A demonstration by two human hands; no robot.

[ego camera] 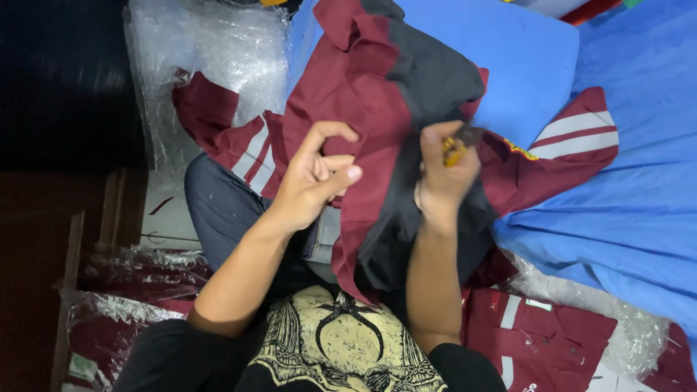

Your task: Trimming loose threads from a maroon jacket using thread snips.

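Nearest me, below my black printed shirt (341, 348), packed maroon garments in clear bags (541, 337) lie at my right and more bagged ones (116, 319) at my left. Above them my knee in dark jeans (218, 207) sticks out to the left.

My left hand (312, 181) has its grip closed narrow, thumb and fingers pinching a fold of the maroon and dark grey jacket (385, 123). My right hand (443, 181) is clenched on the grey panel, with something small and yellow (454, 151) caught in that grip; I cannot tell what it is. The jacket hangs between both hands over my lap, its striped sleeves (573, 134) spread out to either side.

To handle this well, I judge that both pinches should stay near the seam, the cloth kept taut between them, and the yellow piece held clear so that it does not snag the fabric.

Beyond the jacket lies a blue sheet (617, 210) on the right with a blue cushion (515, 65) upon it, and crumpled clear plastic wrap (210, 51) at the far left.
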